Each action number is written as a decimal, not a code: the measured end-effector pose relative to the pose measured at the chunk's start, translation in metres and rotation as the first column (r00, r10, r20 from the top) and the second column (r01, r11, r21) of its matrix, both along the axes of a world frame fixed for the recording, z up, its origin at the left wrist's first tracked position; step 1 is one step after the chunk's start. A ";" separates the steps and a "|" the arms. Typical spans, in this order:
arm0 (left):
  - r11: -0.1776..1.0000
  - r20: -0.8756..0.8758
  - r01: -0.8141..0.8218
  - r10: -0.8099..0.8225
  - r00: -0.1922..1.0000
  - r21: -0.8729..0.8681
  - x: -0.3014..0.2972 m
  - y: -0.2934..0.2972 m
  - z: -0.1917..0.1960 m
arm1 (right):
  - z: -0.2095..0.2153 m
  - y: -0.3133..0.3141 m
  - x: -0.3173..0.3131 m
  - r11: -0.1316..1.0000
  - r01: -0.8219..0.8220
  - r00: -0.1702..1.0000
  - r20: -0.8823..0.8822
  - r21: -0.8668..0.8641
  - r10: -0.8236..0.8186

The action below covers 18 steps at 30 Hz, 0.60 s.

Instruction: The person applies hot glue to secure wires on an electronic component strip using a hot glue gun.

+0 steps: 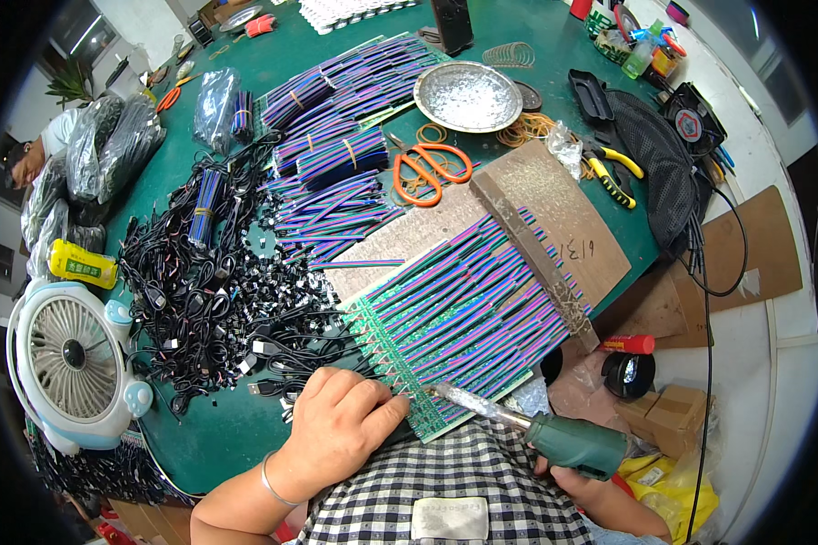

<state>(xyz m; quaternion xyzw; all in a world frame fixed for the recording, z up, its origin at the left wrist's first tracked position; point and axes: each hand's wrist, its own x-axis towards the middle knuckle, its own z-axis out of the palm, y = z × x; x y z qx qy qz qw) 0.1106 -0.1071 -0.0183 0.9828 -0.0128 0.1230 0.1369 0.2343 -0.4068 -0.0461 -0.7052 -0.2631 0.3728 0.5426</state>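
My right hand (568, 477), partly hidden below the tool, is wrapped round a soldering gun (577, 445) with a green body and a metal barrel. Its tip meets the lower left edge of a green circuit board panel (418, 409). Rows of multicoloured ribbon wires (473, 309) lie across that panel. At the same edge, my left hand (341, 427) is closed with thumb and fingers pinched beside the tip. What the pinch holds is hidden. Black cables with USB plugs (291, 350) run up to the panel's edge by the fingers. A wooden bar (536, 263) presses over the wires.
A heap of black cables (200, 300) covers the left of the green table, beside a white fan (73, 354). Behind the panel are orange scissors (432, 173), a metal pan (468, 95) and bundled ribbon wires (341, 159). Yellow-handled pliers (616, 177) lie right. Another person (32, 159) is far left.
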 end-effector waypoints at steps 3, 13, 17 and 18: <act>1.000 -0.007 0.001 -0.001 1.000 -0.001 0.000 0.000 0.000 | 0.006 0.001 -0.001 0.998 0.070 0.988 -0.140 -0.009 -0.070; 1.000 0.007 -0.010 0.010 1.000 -0.018 0.001 0.001 -0.002 | 0.006 0.001 -0.001 0.997 0.079 0.990 -0.116 0.022 -0.076; 0.999 0.013 0.019 -0.019 1.000 -0.029 0.003 0.003 -0.001 | 0.003 -0.002 -0.001 0.997 0.072 0.987 -0.144 0.026 -0.067; 0.999 0.013 0.019 -0.019 1.000 -0.029 0.003 0.003 -0.001 | 0.003 -0.002 -0.001 0.997 0.071 0.987 -0.144 0.026 -0.067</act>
